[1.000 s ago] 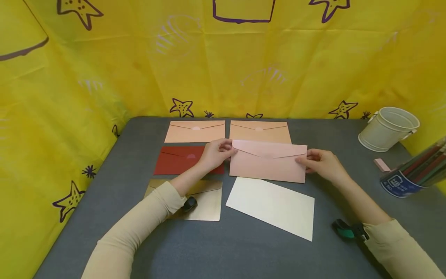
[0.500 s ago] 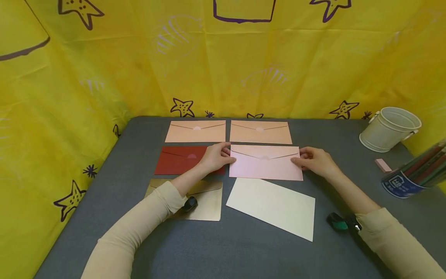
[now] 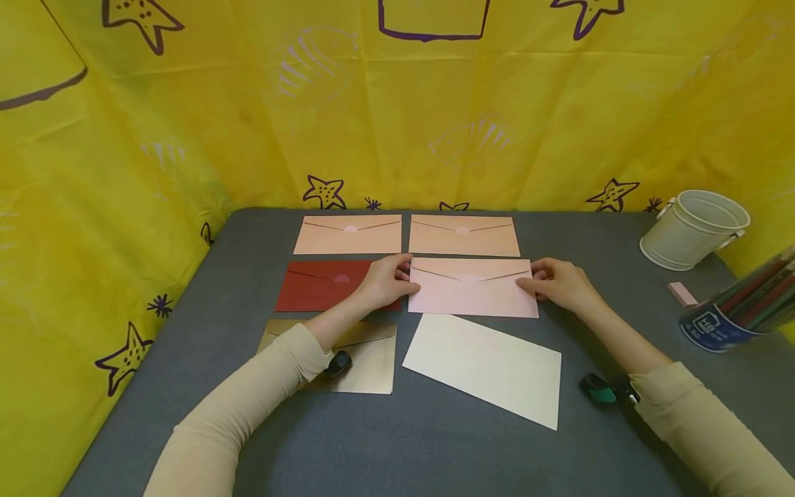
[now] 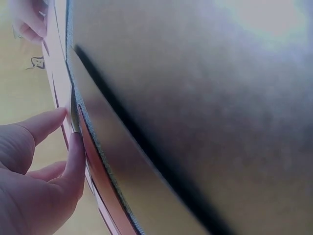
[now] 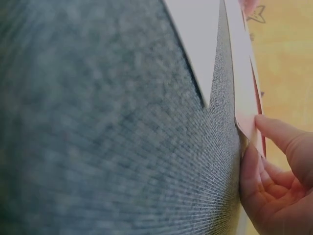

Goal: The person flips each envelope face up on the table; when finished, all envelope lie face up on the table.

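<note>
A pale pink envelope (image 3: 472,293), flap side up, lies between my two hands just below the back row of envelopes. My left hand (image 3: 386,281) pinches its left edge, thumb on top and fingers beneath, as the left wrist view also shows. At the opposite edge my right hand (image 3: 562,284) pinches the envelope the same way; the right wrist view shows the thumb (image 5: 276,129) on its face. Close below lies a cream envelope (image 3: 487,369), set at a slant. Under my left hand and forearm are a red envelope (image 3: 317,286) and a gold envelope (image 3: 366,359), both partly covered.
Two peach envelopes (image 3: 348,238) lie side by side along the back of the grey table (image 3: 373,449). On the right stand a cream bucket (image 3: 689,235), a pink eraser (image 3: 682,294) and a blue tin (image 3: 714,328) of pencils. A yellow patterned cloth (image 3: 397,124) hangs behind.
The pink envelope has come down level beside the red one, shifting slightly left at its right end. My right hand has moved left and a little back with it; my left has barely moved.
</note>
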The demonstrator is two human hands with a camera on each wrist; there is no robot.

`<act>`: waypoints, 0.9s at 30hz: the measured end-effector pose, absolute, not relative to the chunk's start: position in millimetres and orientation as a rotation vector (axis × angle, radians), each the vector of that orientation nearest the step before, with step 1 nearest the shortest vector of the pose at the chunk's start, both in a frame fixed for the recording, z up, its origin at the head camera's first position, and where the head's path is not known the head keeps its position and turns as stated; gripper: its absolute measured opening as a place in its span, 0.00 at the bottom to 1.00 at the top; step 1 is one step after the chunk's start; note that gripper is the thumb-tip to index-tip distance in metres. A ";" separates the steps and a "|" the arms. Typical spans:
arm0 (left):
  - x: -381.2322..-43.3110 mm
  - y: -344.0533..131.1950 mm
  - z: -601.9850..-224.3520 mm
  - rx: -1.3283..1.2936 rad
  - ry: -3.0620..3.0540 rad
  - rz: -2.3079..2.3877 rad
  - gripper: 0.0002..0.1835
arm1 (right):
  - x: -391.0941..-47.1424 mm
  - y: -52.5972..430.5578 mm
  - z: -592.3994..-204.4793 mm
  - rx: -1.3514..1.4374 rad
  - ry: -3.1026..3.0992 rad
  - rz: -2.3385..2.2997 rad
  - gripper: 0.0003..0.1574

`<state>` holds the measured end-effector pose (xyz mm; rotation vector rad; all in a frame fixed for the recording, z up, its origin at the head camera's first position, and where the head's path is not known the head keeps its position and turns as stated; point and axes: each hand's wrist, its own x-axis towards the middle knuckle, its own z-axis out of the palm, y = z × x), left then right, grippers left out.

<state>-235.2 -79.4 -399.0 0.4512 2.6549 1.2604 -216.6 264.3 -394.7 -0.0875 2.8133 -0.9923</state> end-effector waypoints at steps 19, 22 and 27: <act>-235.9 -78.5 -402.0 0.561 2.744 1.115 0.26 | -217.2 262.5 -393.6 -0.051 2.804 -0.982 0.38; -235.9 -78.9 -401.7 0.589 2.751 1.106 0.24 | -217.4 262.3 -393.4 -0.049 2.799 -0.985 0.38; -235.0 -79.5 -399.8 0.658 2.779 1.059 0.20 | -217.6 262.3 -393.0 -0.065 2.806 -0.973 0.37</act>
